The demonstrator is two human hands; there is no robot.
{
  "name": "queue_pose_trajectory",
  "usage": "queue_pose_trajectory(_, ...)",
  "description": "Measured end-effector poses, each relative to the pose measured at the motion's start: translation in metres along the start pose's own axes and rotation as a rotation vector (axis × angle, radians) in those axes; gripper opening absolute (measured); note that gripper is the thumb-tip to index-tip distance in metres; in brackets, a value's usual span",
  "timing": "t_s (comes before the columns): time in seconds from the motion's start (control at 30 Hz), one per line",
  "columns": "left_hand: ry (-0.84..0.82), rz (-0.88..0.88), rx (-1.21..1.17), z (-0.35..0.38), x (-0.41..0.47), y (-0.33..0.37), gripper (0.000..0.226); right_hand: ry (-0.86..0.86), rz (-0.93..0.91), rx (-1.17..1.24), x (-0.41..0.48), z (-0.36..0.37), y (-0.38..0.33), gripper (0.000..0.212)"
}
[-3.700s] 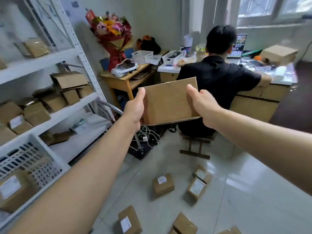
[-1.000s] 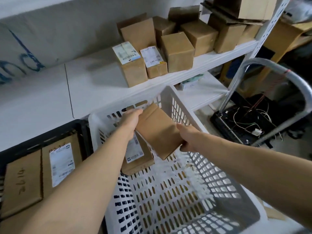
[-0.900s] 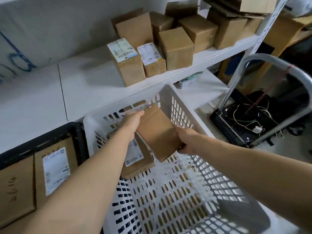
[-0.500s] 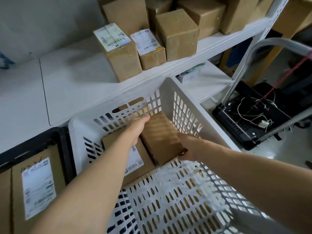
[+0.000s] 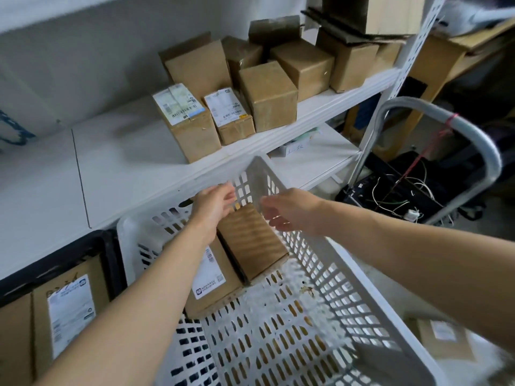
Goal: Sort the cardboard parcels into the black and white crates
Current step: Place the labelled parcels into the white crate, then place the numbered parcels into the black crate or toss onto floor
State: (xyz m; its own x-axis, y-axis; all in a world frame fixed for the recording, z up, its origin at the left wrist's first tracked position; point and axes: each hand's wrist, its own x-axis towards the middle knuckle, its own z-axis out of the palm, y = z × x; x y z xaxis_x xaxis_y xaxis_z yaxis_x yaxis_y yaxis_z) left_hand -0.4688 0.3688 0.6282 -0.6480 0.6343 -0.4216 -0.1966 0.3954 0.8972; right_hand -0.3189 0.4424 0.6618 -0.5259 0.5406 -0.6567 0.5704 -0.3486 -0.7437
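Hovering over the white crate (image 5: pixel 337 291), the left hand (image 5: pixel 213 208) and the right hand (image 5: pixel 291 213) face each other with fingers loosely spread. Each grip is wide and holds nothing, and the fingertips are blurred. Just below and between them a plain cardboard parcel (image 5: pixel 252 243) lies flat on the crate floor, tucked into the far right corner against the perforated wall. A labelled parcel (image 5: pixel 211 280) lies against its left side, partly under the left forearm. To the left, the black crate (image 5: pixel 110 254) stands just beside the white one and holds more labelled parcels (image 5: pixel 69 310). Behind both crates a white shelf (image 5: pixel 111 162) carries a cluster of brown boxes (image 5: pixel 267 96), two with shipping labels on top. Further right are a grey trolley handle (image 5: pixel 473 140) and a tangle of wires (image 5: pixel 404 196) low down.
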Motion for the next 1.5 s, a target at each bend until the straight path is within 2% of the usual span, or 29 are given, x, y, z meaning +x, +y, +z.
queue_pose_trajectory(0.1,-0.043,0.075,-0.111,0.014,-0.041,0.037,0.010,0.007,-0.124,0.032,-0.039,-0.028,-0.020,0.024)
queue_pose_trajectory(0.23,-0.164,0.158,-0.213,0.053,-0.095,0.079,0.014,0.100,-0.221,0.024,-0.084,-0.079,-0.025,0.031)
queue_pose_trajectory(0.37,-0.236,0.185,-0.226,0.114,-0.138,0.104,0.015,0.181,-0.231,-0.009,-0.122,-0.136,-0.014,0.034)
queue_pose_trajectory(0.67,-0.244,0.006,-0.195,0.261,-0.154,0.086,0.022,0.293,-0.131,-0.006,-0.145,-0.245,0.040,0.037)
queue_pose_trajectory(0.83,-0.213,-0.101,-0.119,0.306,-0.120,0.064,0.020,0.335,-0.047,0.020,-0.116,-0.278,0.062,0.036)
queue_pose_trajectory(0.93,-0.195,-0.135,-0.069,0.328,-0.090,0.052,0.020,0.342,0.008,0.073,-0.089,-0.294,0.073,0.021)
queue_pose_trajectory(1.13,-0.153,-0.192,0.044,0.372,-0.014,0.016,0.021,0.364,0.080,0.100,-0.008,-0.317,0.103,0.026)
queue_pose_trajectory(1.27,-0.120,-0.241,0.102,0.399,0.026,-0.023,0.024,0.319,0.101,0.060,0.050,-0.325,0.133,0.019)
queue_pose_trajectory(1.5,-0.054,-0.290,0.149,0.440,0.109,-0.130,0.029,0.263,0.129,-0.057,0.164,-0.331,0.212,0.031)
